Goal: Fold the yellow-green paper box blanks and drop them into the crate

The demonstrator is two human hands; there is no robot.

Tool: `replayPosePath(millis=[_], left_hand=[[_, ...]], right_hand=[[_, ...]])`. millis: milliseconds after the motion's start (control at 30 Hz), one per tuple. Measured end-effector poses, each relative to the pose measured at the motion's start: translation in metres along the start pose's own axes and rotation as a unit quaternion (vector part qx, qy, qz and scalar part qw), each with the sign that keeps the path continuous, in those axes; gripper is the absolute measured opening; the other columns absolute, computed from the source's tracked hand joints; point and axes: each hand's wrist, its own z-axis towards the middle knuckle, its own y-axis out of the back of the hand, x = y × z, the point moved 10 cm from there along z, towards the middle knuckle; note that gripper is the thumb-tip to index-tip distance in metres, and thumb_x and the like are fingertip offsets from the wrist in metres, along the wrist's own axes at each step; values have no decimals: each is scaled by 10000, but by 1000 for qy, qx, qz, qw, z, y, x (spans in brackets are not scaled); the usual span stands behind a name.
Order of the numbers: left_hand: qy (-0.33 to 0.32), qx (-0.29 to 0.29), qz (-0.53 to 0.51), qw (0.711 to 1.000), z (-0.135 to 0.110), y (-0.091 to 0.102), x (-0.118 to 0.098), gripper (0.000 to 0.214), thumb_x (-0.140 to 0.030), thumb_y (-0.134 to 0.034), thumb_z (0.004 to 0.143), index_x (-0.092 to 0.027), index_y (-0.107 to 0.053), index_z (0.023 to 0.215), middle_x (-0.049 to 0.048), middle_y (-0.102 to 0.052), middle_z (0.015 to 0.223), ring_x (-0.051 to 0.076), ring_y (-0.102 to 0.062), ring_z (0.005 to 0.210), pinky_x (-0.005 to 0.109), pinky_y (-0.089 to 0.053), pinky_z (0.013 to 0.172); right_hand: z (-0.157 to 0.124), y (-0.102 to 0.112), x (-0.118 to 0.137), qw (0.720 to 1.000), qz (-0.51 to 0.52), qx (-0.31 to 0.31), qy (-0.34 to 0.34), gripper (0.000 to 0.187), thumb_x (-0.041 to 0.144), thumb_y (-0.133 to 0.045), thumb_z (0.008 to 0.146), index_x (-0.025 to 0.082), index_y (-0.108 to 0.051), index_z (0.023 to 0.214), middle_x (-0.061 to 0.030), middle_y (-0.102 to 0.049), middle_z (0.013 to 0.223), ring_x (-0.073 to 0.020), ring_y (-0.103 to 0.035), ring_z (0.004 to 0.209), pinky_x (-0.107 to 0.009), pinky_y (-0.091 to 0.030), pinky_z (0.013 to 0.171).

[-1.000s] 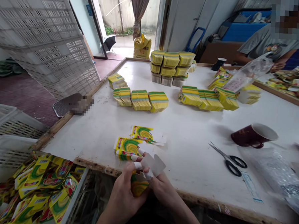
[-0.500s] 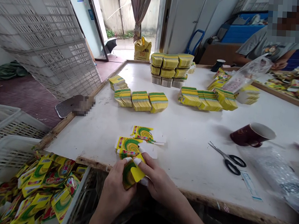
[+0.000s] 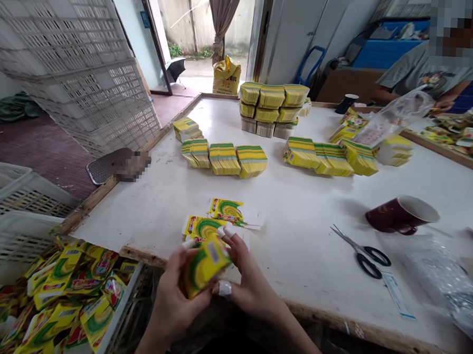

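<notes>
Yellow-and-green card sits in my grip: the left hand (image 3: 175, 292) pinches a carton (image 3: 202, 267) between thumb and fingers, over the wooden table edge (image 3: 153, 258). I have the right hand (image 3: 252, 283) spread around the carton's right end; whether it touches, I cannot tell. Squeezing hard could buckle the card, I reckon; a slack left pinch could drop it. Just beyond, two more cartons (image 3: 202, 227) lie close enough for a low sweep to knock askew. Scissors (image 3: 357, 247) lie well apart, rightward.
</notes>
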Motion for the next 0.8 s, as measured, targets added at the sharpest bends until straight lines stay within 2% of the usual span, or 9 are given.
replayPosePath(millis=[67, 133, 200, 300, 467, 567, 667, 733, 800], left_hand=[[11, -150, -187, 971, 1, 37, 4, 604, -518, -755, 694, -234, -588, 1200, 56, -701, 1132, 193, -693, 927, 248, -580, 745], [23, -283, -319, 904, -4, 70, 13, 698, -753, -563, 720, -197, -633, 1138, 80, -676, 1179, 209, -655, 1032, 266, -576, 805], [86, -336, -383, 856, -6, 80, 29, 756, -812, -479, 721, -155, -657, 1051, 116, -654, 1192, 239, -613, 1116, 308, -565, 866], [188, -320, -418, 829, -9, 69, 51, 681, -734, -542, 754, -134, -646, 1060, 129, -637, 1171, 229, -616, 1066, 328, -570, 834], [224, -299, -425, 824, -15, 45, 66, 537, -624, -601, 789, -163, -651, 1061, 78, -639, 1082, 176, -618, 917, 283, -542, 725], [214, -290, -416, 835, -16, 32, 64, 545, -633, -680, 725, -179, -662, 1025, 61, -637, 1063, 182, -604, 947, 294, -523, 770], [157, -273, -414, 854, -18, 22, 49, 608, -683, -724, 645, -203, -674, 1015, 56, -635, 1086, 201, -586, 1009, 308, -509, 841], [111, -244, -418, 868, -18, 15, 33, 669, -697, -741, 604, -231, -667, 1077, 62, -633, 1127, 235, -576, 1064, 339, -511, 873], [93, -213, -415, 880, -17, 7, 19, 726, -682, -770, 563, -238, -654, 1126, 74, -639, 1114, 274, -585, 1064, 377, -530, 862]], right_hand=[[7, 1, -8, 998, -58, -23, -8, 844, 210, -720, 801, 225, -209, 1473, -164, -495, 1416, -245, -596, 1181, -399, -504, 988], [17, 5, -15, 984, -173, -46, -23, 655, 159, -669, 821, 177, -357, 1396, -163, -577, 1304, -271, -580, 1156, -438, -488, 993], [26, 8, -22, 966, -249, -58, -37, 511, 76, -606, 813, 140, -473, 1302, -173, -622, 1198, -316, -552, 1136, -509, -458, 993], [35, 5, -29, 959, -274, -54, -41, 476, 0, -534, 776, 122, -536, 1236, -182, -628, 1136, -341, -539, 1077, -563, -437, 967], [37, 1, -31, 961, -271, -53, -28, 552, -10, -543, 711, 136, -495, 1241, -162, -586, 1148, -323, -508, 1078, -531, -436, 976], [34, 1, -26, 967, -245, -64, -20, 632, -27, -513, 691, 185, -416, 1278, -124, -558, 1149, -284, -524, 1057, -495, -458, 952], [24, -6, -15, 977, -204, -56, -7, 666, -5, -538, 708, 227, -350, 1303, -55, -557, 1037, -207, -569, 888, -370, -520, 817], [16, -18, -6, 991, -132, -25, -5, 691, 22, -588, 702, 245, -342, 1308, -3, -539, 935, -158, -551, 759, -275, -512, 689], [6, -35, 0, 999, -2, 25, -27, 675, 42, -612, 697, 257, -373, 1291, 23, -509, 886, -124, -508, 678, -215, -454, 578]])
